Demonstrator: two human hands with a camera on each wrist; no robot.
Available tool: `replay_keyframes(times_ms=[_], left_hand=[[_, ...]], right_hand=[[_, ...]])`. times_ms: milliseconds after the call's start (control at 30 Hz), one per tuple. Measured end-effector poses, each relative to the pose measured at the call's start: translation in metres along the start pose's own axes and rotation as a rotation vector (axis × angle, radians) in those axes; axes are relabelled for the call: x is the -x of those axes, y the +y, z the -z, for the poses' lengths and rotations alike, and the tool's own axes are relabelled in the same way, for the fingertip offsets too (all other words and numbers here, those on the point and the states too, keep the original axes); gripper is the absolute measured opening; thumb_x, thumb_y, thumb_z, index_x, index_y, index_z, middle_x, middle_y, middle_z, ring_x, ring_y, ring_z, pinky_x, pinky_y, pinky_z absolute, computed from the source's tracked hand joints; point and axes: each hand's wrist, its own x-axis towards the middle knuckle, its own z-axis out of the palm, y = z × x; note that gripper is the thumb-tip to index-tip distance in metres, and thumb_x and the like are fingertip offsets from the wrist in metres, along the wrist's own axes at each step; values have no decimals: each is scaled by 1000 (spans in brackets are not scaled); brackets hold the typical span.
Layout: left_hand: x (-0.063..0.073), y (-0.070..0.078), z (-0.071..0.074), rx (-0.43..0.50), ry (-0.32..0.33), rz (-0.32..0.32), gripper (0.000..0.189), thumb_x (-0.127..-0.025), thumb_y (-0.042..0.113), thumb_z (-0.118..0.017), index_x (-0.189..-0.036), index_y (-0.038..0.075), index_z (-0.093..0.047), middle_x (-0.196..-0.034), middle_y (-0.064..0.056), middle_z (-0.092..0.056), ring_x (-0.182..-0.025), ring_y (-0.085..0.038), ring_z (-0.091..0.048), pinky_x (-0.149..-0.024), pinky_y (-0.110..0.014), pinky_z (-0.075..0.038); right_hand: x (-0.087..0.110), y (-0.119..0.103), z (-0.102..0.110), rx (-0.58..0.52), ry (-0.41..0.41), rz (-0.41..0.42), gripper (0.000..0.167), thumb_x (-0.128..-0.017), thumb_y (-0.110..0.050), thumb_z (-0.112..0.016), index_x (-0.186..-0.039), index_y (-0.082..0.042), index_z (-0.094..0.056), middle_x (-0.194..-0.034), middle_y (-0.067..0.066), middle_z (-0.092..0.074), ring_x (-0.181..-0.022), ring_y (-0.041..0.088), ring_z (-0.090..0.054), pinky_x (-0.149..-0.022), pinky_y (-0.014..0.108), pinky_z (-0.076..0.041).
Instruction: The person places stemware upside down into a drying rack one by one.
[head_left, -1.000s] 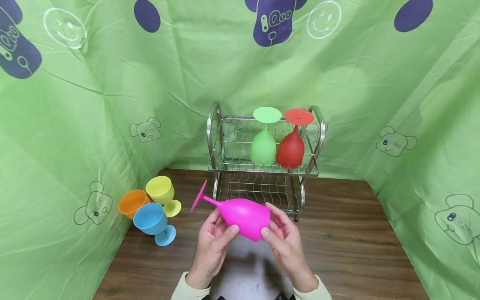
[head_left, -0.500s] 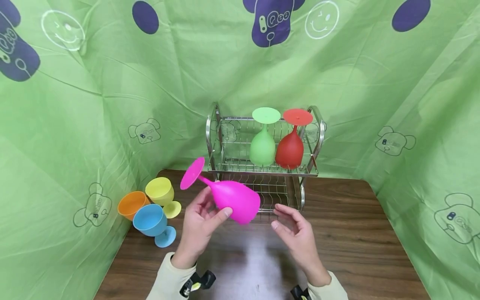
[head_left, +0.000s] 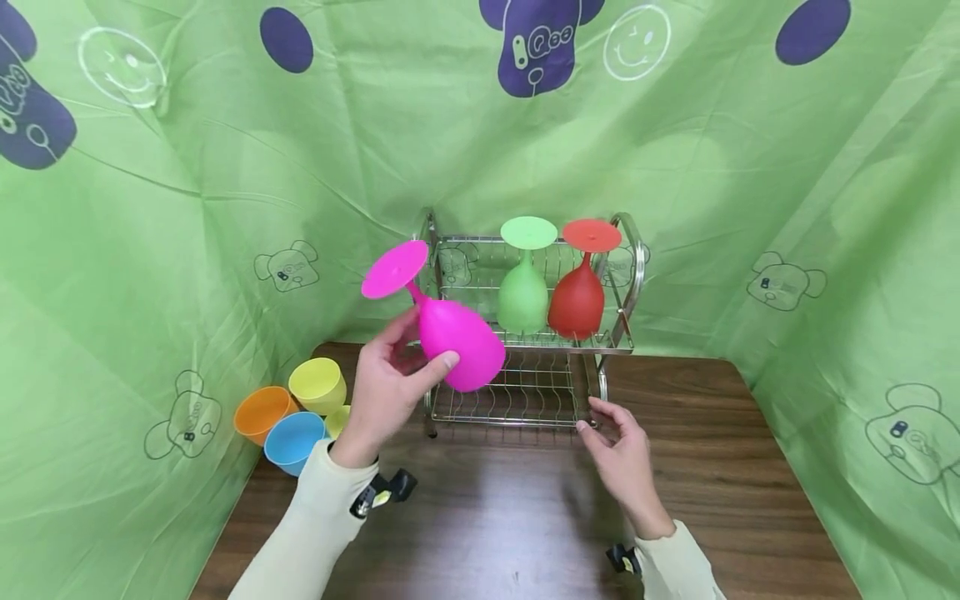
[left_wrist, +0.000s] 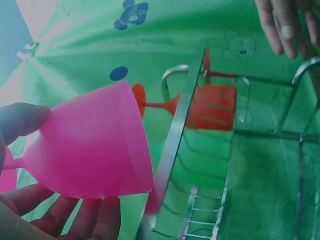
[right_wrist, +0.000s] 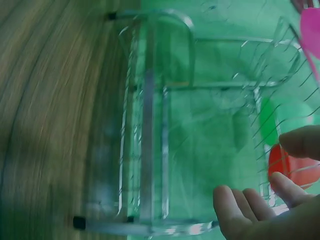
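Observation:
My left hand (head_left: 390,387) grips the bowl of a bright pink plastic goblet (head_left: 461,346), thumb in front and fingers behind. The goblet tilts, foot up to the left and rim down to the right, in front of the left side of a two-tier wire dish rack (head_left: 517,422). In the left wrist view the pink goblet (left_wrist: 95,145) is near the rack's upper front rail. A light green goblet (head_left: 522,302) and a red goblet (head_left: 576,302) stand upside down on the upper tier. My right hand (head_left: 624,458) holds nothing, fingers loosely bent near the rack's lower right front corner.
On the left of the wooden table (head_left: 720,483) stand a yellow goblet (head_left: 317,383), an orange goblet (head_left: 262,412) and a blue goblet (head_left: 292,440), close together; my left sleeve (head_left: 307,517) partly hides them. Green printed fabric (head_left: 360,142) encloses the table's back and sides.
My right hand has let go of the pink goblet and moved right. My left hand has lifted the goblet up and forward toward the rack, turning its foot higher and its rim lower.

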Motion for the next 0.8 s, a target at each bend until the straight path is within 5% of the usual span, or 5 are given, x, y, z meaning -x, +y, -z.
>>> replay_keyframes(times_ms=[133, 333, 800], left_hand=[[-23, 4, 1, -55, 9, -14, 72, -87, 19, -87, -153, 19, -57, -138, -6, -69, -117, -23, -71, -92, -33, -65], [-55, 2, -4, -143, 34, -9, 76, -87, 23, -86, -156, 16, -54, -142, -6, -62, -126, -25, -65, -99, -42, -63], [-91, -11, -28, -399, 55, 71, 79, -89, 17, -82, -160, 10, -47, -153, -14, -58, -135, -33, -62, -106, -45, -59]], right_hand=[[-13, 15, -2, 137, 120, 63, 40, -92, -6, -80, -131, -5, -71, -125, 19, -67, -109, 33, -72, -86, 8, -56], [-24, 32, -3, 273, 206, 94, 42, -90, -9, -81, -131, -5, -71, -122, 17, -66, -105, 34, -71, -84, 8, -48], [-35, 54, -4, 197, 195, 27, 42, -91, -4, -78, -132, 0, -68, -124, 20, -65, -113, 37, -70, -75, -2, -49]])
